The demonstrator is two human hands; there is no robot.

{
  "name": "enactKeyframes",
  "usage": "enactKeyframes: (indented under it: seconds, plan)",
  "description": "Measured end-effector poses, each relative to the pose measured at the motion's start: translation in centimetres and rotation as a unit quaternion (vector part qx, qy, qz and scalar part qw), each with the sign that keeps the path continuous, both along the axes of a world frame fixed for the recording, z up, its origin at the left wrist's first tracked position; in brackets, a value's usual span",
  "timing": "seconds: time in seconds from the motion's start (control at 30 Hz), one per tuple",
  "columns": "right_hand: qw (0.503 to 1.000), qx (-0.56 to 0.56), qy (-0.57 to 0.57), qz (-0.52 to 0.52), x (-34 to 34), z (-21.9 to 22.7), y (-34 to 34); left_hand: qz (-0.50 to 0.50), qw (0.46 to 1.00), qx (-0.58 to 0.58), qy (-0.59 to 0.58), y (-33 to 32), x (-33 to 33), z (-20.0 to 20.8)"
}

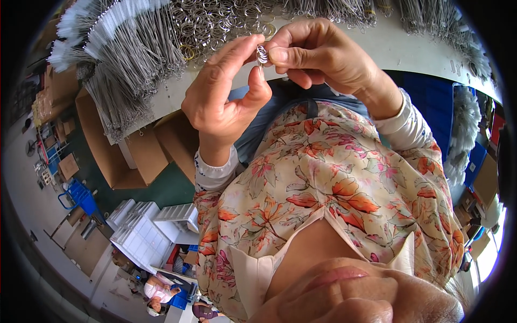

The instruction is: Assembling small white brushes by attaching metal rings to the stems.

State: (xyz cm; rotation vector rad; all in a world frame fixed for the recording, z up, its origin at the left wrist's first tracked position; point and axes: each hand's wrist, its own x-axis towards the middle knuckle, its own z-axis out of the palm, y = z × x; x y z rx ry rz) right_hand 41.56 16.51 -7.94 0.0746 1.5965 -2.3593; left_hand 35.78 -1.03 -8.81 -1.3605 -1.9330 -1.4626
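Between the fingertips and thumb of my left hand (pixel 229 91) sits a short stack of small silver metal rings (pixel 262 55), looking like a coil. My right hand (pixel 318 54) is closed in a pinch right beside it, thumb against forefinger. What lies between those right fingertips is hidden. Both hands are raised over the near edge of the table. Just beyond them spreads a heap of loose silver rings (pixel 207 24), with a few brass-coloured ones among them.
Bundles of wire-handled brushes (pixel 126 48) with white bristles lie on the pale table (pixel 420 54) at left; more wire bundles (pixel 334 12) line its far side. Open cardboard boxes (pixel 121 156), white crates (pixel 142 229) and a blue cart (pixel 81 198) stand on the left. Other people (pixel 159 290) work farther off.
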Motion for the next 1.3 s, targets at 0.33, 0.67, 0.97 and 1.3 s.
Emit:
enactKeyframes:
  seconds: [0.33,0.67,0.97,1.3]
  plan:
    - [0.996,-0.001,0.023,-0.091,1.1,-0.9,-1.6,-0.025,0.987,0.056,-0.147,-0.2,1.3,1.2]
    - [0.793,0.574,0.122,-0.164,6.4,-3.4,4.4,-0.195,0.778,0.286,-0.524,1.6,-0.8,-2.5]
    - [0.635,0.752,0.177,-0.024,7.7,-4.4,0.7,0.114,0.957,-0.265,-0.009,-0.7,0.0,-4.5]
    - [0.901,0.39,0.161,-0.099,5.6,-4.2,0.8,0.063,0.972,-0.225,0.017,0.5,-3.0,-3.9]
